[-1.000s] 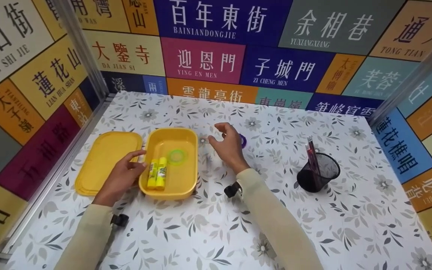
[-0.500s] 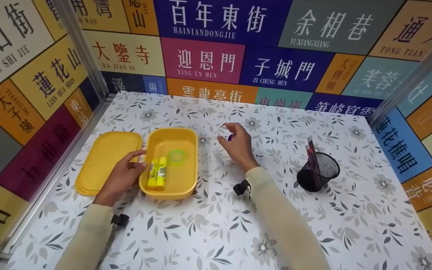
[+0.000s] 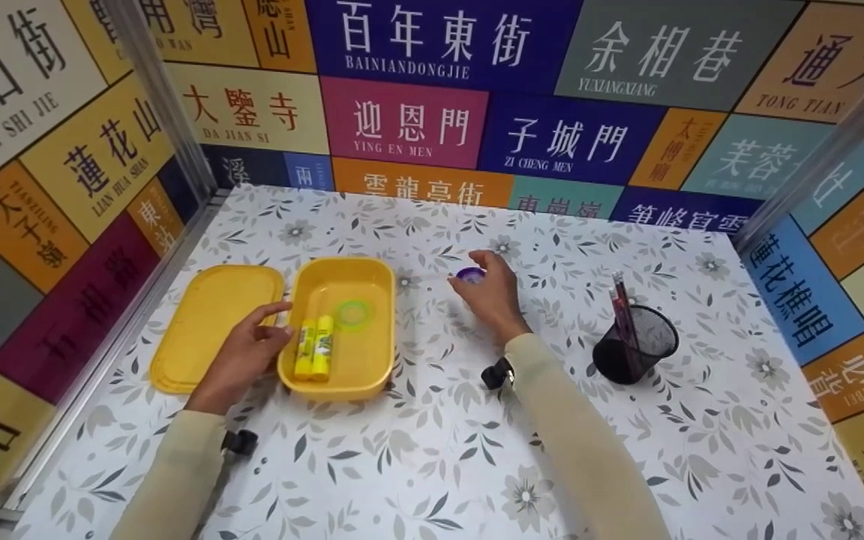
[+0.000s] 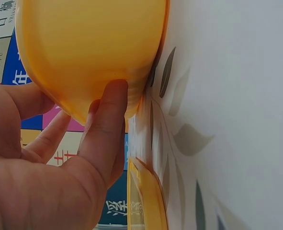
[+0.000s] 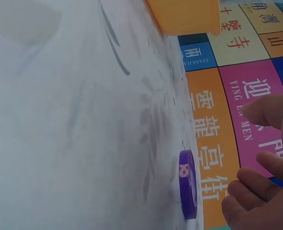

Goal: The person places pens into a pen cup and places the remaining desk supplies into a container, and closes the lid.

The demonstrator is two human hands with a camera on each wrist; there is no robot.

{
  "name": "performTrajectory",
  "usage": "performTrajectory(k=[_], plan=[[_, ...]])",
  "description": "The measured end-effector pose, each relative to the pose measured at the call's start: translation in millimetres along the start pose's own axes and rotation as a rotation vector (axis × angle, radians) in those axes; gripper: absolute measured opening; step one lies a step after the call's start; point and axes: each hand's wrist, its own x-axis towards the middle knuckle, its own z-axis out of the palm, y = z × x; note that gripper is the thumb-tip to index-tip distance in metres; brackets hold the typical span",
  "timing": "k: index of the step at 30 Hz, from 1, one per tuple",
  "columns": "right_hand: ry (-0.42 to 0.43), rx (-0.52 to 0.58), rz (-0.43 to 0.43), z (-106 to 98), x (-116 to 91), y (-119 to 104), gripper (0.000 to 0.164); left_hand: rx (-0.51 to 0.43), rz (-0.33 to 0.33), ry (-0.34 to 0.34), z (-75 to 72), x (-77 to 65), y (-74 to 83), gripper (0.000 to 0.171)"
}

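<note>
My left hand (image 3: pixel 248 356) is at the left wall of a yellow plastic box (image 3: pixel 357 356), its fingertips touching the outside in the left wrist view. Two yellow glue sticks (image 3: pixel 313 349) lie side by side in the box, with a translucent green ring (image 3: pixel 352 315), probably a tape roll, behind them. Right of the box, my right hand (image 3: pixel 496 294) hovers with parted fingers beside a purple tape roll (image 3: pixel 469 274). In the right wrist view this roll (image 5: pixel 188 184) lies flat on the table, a gap between it and the fingers.
A yellow lid (image 3: pixel 214 307) lies left of the box, partly behind the left hand. On the right stands a black mesh pen holder (image 3: pixel 636 345) with several pencils (image 3: pixel 623 304). Sign-covered panels (image 3: pixel 402 120) enclose the table (image 3: pixel 432 450) at the back and sides.
My right hand has moved to the right, away from the box and over to the purple tape roll. The left hand stays at the box.
</note>
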Motion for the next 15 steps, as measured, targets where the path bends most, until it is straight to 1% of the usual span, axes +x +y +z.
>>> performTrajectory(k=[5, 15], plan=[[-0.005, -0.05, 0.03, -1.6, 1.4, 10.3, 0.061, 0.004, 0.013, -0.007, -1.7, -1.2, -1.8, 0.057], [-0.055, -0.109, 0.076, -1.5, 3.7, 19.7, 0.072, 0.01, 0.023, -0.012, -2.9, -0.6, -1.9, 0.057]])
